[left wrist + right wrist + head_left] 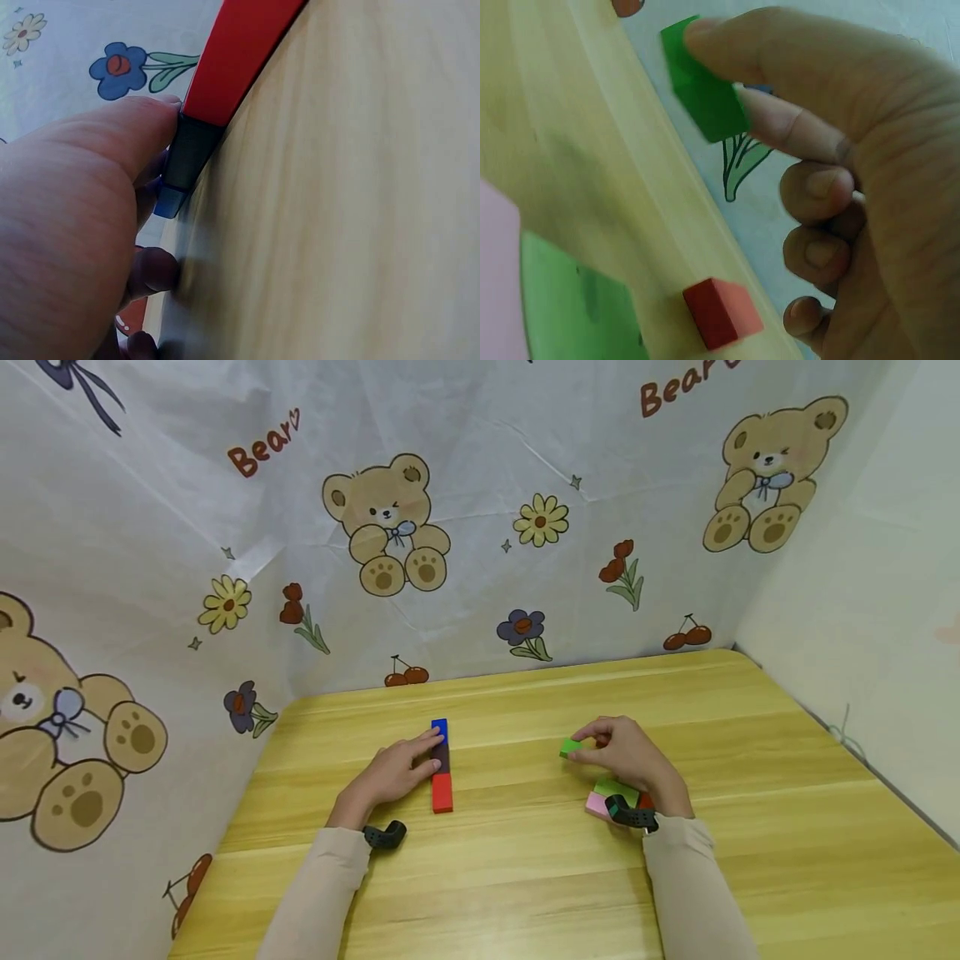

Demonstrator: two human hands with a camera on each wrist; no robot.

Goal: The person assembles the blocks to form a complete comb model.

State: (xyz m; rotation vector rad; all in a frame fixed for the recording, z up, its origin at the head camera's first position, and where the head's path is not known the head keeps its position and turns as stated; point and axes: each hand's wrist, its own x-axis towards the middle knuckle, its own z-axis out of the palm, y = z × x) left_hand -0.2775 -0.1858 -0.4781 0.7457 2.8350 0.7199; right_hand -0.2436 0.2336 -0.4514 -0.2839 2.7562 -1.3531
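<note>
A blue block, a black block and a red block lie end to end in a straight row on the table. My left hand rests on this row, fingertips over the blue block and thumb at the side of the black one. Between thumb and index finger, my right hand pinches a small green block, held above the table in the right wrist view. Its other fingers curl loosely. Below them sits a small red block, partly covered by the hand in the head view.
Under the right wrist lie a light green block, a pink block and an orange-red piece, all partly hidden by the wrist camera. Behind the wooden table hangs a white sheet printed with bears.
</note>
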